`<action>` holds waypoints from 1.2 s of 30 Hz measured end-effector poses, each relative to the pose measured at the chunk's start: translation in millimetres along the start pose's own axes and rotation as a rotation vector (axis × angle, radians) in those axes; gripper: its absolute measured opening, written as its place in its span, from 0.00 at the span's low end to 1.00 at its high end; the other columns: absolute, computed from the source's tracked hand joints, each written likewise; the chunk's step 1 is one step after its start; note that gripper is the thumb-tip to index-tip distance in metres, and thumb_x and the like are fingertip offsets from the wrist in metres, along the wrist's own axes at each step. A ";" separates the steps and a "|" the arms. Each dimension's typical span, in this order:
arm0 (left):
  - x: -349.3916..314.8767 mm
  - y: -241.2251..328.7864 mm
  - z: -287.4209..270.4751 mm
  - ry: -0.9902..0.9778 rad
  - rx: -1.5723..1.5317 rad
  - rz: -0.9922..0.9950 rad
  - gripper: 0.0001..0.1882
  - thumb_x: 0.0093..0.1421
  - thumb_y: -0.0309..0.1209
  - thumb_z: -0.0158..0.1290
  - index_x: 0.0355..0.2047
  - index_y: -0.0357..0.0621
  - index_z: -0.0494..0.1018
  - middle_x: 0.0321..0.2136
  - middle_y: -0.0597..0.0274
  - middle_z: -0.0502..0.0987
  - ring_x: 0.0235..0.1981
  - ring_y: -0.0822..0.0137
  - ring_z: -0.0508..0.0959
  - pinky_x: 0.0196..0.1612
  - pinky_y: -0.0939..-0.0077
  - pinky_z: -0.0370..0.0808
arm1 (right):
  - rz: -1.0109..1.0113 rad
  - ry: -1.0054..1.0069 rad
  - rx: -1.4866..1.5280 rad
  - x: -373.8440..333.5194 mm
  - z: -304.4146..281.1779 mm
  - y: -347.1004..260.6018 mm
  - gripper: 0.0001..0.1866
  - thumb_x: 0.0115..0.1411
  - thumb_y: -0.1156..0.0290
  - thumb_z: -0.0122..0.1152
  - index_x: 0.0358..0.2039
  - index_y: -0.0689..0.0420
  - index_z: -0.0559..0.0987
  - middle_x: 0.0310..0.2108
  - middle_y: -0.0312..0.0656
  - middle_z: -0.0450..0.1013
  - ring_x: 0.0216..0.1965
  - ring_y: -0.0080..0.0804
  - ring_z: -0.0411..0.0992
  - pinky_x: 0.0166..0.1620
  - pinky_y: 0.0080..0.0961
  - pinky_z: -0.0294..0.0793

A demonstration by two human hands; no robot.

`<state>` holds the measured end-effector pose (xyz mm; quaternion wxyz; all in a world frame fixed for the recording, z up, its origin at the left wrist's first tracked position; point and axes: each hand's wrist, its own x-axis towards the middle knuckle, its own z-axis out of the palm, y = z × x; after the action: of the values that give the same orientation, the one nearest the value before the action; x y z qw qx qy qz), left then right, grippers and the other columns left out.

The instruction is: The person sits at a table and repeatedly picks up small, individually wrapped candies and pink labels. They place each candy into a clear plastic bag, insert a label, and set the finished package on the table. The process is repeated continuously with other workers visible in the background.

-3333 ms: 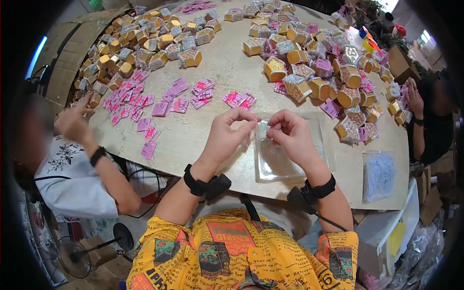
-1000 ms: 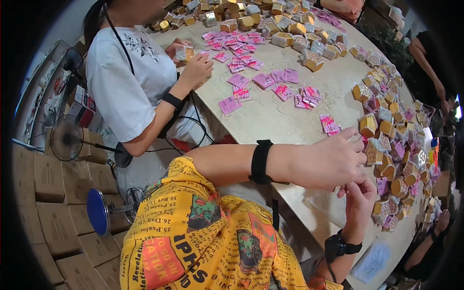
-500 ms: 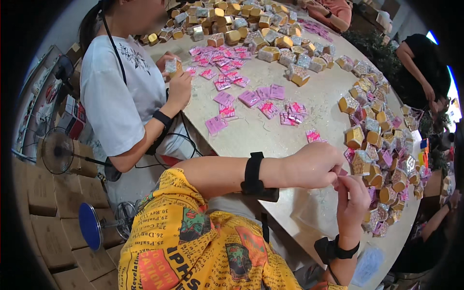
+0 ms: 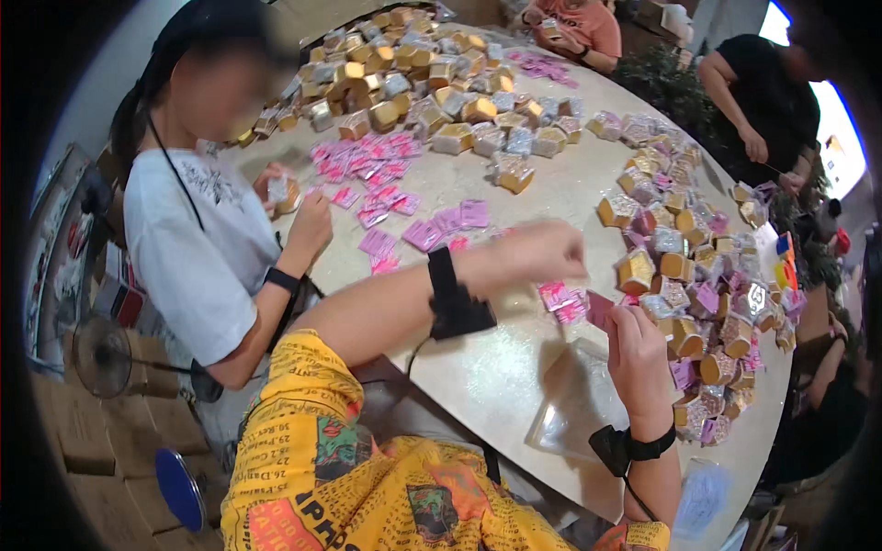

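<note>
My right hand (image 4: 638,363) pinches a small pink card or packet (image 4: 601,310) by its lower edge, upright above the table. My left hand (image 4: 542,253) is in the air over the table, to the left of that card; motion smears its fingers, and I cannot make out anything in them. Beneath it, several pink printed packets (image 4: 562,301) lie on the white tabletop (image 4: 478,354). Just left of my right hand, a sheet or bag of clear plastic (image 4: 574,395) rests near the table's edge.
Wrapped gold boxes (image 4: 684,266) crowd the table's right side, and another heap (image 4: 459,110) covers the far end. Pink packets (image 4: 367,158) are scattered at left. A co-worker in a white shirt (image 4: 184,248) holds a small box (image 4: 283,193). Bluish plastic (image 4: 703,496) lies lower right.
My hands were together and are now apart. The left has swung left and up; the right stays low with the pink card now showing. The view has shifted slightly.
</note>
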<state>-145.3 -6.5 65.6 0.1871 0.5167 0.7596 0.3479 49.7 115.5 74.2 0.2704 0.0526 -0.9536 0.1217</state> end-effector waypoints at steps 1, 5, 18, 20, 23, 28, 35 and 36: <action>17.7 -12.4 -15.5 0.096 0.195 -0.036 0.16 0.51 0.39 0.57 0.33 0.38 0.76 0.30 0.49 0.79 0.33 0.55 0.79 0.35 0.64 0.75 | 0.025 0.027 0.005 -2.0 -1.0 5.1 0.06 0.53 0.83 0.55 0.33 0.62 0.72 0.25 0.48 0.69 0.26 0.48 0.70 0.28 0.36 0.71; 87.9 -91.6 -54.8 0.373 0.632 -0.292 0.20 0.49 0.42 0.59 0.38 0.40 0.74 0.36 0.47 0.77 0.42 0.49 0.77 0.43 0.56 0.74 | 0.118 0.041 0.071 -11.9 -2.9 13.2 0.06 0.53 0.83 0.55 0.32 0.62 0.72 0.25 0.48 0.70 0.26 0.49 0.71 0.29 0.37 0.70; 91.5 -88.3 -38.0 0.312 0.606 0.008 0.18 0.46 0.28 0.55 0.40 0.41 0.74 0.41 0.44 0.73 0.47 0.46 0.71 0.50 0.56 0.69 | 0.253 0.070 0.083 -64.4 -15.2 14.1 0.08 0.50 0.81 0.58 0.32 0.60 0.73 0.28 0.46 0.71 0.28 0.45 0.72 0.29 0.33 0.72; 94.3 -89.2 -62.4 0.297 0.392 0.006 0.24 0.42 0.27 0.60 0.43 0.38 0.71 0.39 0.47 0.76 0.37 0.50 0.78 0.40 0.66 0.76 | 0.231 0.118 0.098 -66.6 -14.2 7.7 0.08 0.50 0.80 0.58 0.32 0.60 0.73 0.28 0.46 0.71 0.29 0.45 0.73 0.30 0.33 0.72; 81.3 -83.9 -59.0 0.455 -0.340 0.071 0.23 0.53 0.29 0.60 0.49 0.40 0.69 0.40 0.54 0.77 0.37 0.66 0.80 0.37 0.76 0.79 | 0.210 0.230 0.140 -68.2 -10.8 9.5 0.09 0.50 0.79 0.58 0.33 0.60 0.73 0.29 0.46 0.71 0.30 0.45 0.73 0.32 0.35 0.72; 5.7 5.4 23.8 0.273 -1.448 -0.091 0.21 0.64 0.45 0.47 0.50 0.43 0.69 0.47 0.56 0.74 0.47 0.59 0.75 0.55 0.59 0.70 | 0.290 0.307 0.217 -65.0 -20.4 1.5 0.07 0.50 0.82 0.57 0.32 0.61 0.74 0.26 0.46 0.71 0.28 0.42 0.73 0.31 0.32 0.72; -45.4 17.8 75.3 0.328 -1.745 -0.203 0.27 0.65 0.51 0.43 0.51 0.41 0.66 0.45 0.53 0.74 0.44 0.56 0.76 0.45 0.59 0.78 | 0.183 0.251 0.182 -33.2 -1.8 -16.9 0.03 0.55 0.77 0.56 0.31 0.63 0.74 0.28 0.51 0.72 0.30 0.50 0.72 0.33 0.39 0.71; -49.0 8.9 78.4 0.308 -1.748 -0.194 0.27 0.65 0.52 0.43 0.50 0.41 0.67 0.44 0.52 0.75 0.43 0.56 0.77 0.44 0.61 0.79 | 0.166 0.258 0.185 -30.9 3.0 -19.2 0.03 0.55 0.78 0.57 0.30 0.63 0.73 0.27 0.50 0.71 0.30 0.50 0.72 0.33 0.39 0.71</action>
<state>-69.7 -23.1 14.4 0.4386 0.0704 0.2801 0.8510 77.5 97.3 59.3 0.3733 -0.0174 -0.8968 0.2367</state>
